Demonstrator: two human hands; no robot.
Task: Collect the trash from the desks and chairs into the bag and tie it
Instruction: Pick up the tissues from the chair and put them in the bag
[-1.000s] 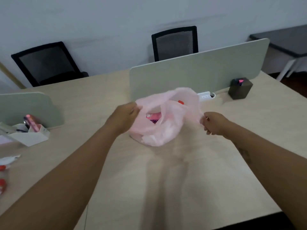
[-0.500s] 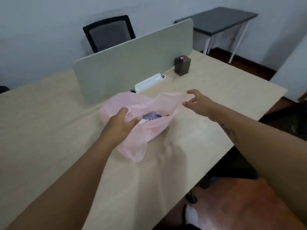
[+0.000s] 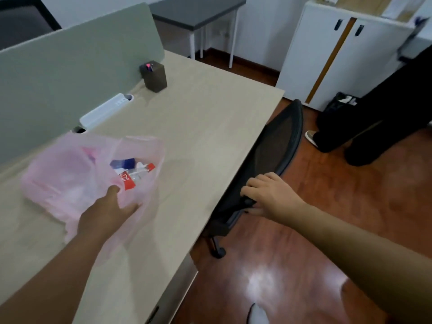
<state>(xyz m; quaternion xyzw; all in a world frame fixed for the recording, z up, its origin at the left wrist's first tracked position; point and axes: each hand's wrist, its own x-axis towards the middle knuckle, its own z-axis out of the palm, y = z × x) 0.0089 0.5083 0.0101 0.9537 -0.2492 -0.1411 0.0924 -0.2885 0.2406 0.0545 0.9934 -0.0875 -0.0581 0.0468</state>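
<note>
A thin pink plastic bag [image 3: 70,181] lies open on the pale wooden desk [image 3: 205,127]. Inside it I see a clear bottle with a red cap and red label [image 3: 136,175] and a blue-and-white item. My left hand [image 3: 109,212] holds the near edge of the bag, thumb over the rim. My right hand [image 3: 268,195] is off the desk's right edge, closed on the top of the backrest of a black mesh office chair [image 3: 275,155] pushed under the desk.
A grey-green divider panel [image 3: 70,66] runs along the desk's far side, with a white power strip [image 3: 105,109] and a dark pen holder [image 3: 154,76] before it. Another person's dark trousers and shoe [image 3: 364,118] stand at right by a white cabinet [image 3: 339,50]. A dark side table [image 3: 198,10] stands behind.
My view has swung right. My right hand has let go of the bag and moved off the desk onto the chair's backrest. My left hand still holds the bag.
</note>
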